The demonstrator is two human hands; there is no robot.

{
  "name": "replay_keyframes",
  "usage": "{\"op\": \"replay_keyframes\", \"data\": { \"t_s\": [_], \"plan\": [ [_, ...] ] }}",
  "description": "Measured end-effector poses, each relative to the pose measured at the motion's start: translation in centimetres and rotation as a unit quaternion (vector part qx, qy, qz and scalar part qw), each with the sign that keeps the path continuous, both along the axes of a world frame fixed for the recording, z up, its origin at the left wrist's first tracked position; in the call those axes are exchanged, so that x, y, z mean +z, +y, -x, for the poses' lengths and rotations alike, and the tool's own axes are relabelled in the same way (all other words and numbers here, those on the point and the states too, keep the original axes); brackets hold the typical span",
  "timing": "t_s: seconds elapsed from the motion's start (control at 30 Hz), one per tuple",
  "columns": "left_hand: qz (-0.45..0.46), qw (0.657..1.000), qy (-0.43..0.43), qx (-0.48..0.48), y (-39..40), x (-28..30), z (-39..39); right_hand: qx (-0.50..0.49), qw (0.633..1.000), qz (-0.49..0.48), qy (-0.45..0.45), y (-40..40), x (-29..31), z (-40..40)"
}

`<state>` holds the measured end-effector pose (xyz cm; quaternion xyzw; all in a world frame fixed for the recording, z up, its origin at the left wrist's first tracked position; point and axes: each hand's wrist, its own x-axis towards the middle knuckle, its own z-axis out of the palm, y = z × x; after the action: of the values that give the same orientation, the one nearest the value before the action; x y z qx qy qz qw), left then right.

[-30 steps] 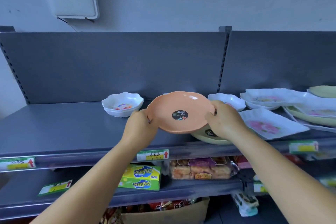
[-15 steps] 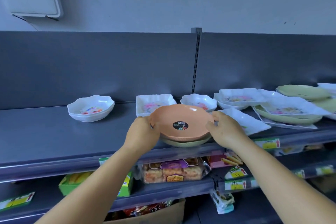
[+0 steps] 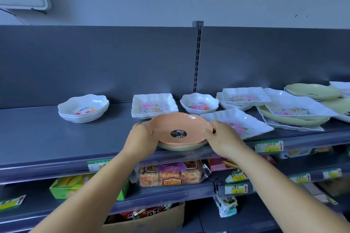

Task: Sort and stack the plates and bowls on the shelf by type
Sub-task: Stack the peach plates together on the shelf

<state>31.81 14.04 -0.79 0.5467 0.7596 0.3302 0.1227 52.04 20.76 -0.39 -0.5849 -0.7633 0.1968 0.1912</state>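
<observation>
Orange and round, the plate (image 3: pixel 180 128) sat on top of a pale green plate (image 3: pixel 181 146) near the front edge of the grey shelf (image 3: pixel 56 142), a dark round sticker (image 3: pixel 178 133) showing in its well. The left hand (image 3: pixel 143 138) gripped the orange plate's left rim with its fingers curled around the edge, and the right hand (image 3: pixel 220 139) held the right rim the same way, thumb on top. Whether the orange plate had fully settled into the green one could not be told.

Behind the pair stood a stack of white square dishes (image 3: pixel 154 106) with a floral print, and to the left, well apart, a stack of white scalloped bowls (image 3: pixel 83 107). A single scalloped bowl (image 3: pixel 199 103) with flowers rested just right of the square dishes. A tilted white square plate (image 3: pixel 240 123) lay just beside the right hand. Further right, more square floral dishes (image 3: pixel 246 96) sat atop another bowl, and a large square plate (image 3: pixel 297 108) rested on a green oval plate (image 3: pixel 291 120). Another green plate (image 3: pixel 312 91) lay near the far right edge.

Below, the lower shelf held a bag of pastries (image 3: pixel 170 174) and a green and yellow box (image 3: pixel 75 185). Price tags (image 3: pixel 269 146) ran along the shelf edges, and a cardboard box (image 3: pixel 151 219) stood at the bottom.
</observation>
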Motion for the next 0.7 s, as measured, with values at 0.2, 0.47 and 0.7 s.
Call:
{"op": "replay_keyframes", "data": {
  "t_s": [0.2, 0.47, 0.7],
  "plan": [
    [0.021, 0.999, 0.009, 0.022, 0.5, -0.1, 0.2, -0.020, 1.000, 0.002, -0.001, 0.1, 0.2, -1.0],
    [0.039, 0.998, -0.017, 0.036, 1.2, -0.5, 0.2, -0.040, 0.991, -0.053, -0.118, 0.8, -1.0, -3.8],
    [0.035, 0.997, -0.050, 0.047, 1.6, -1.1, 1.1, -0.054, 0.989, -0.107, -0.085, 0.6, -2.3, -4.0]
  ]
}}
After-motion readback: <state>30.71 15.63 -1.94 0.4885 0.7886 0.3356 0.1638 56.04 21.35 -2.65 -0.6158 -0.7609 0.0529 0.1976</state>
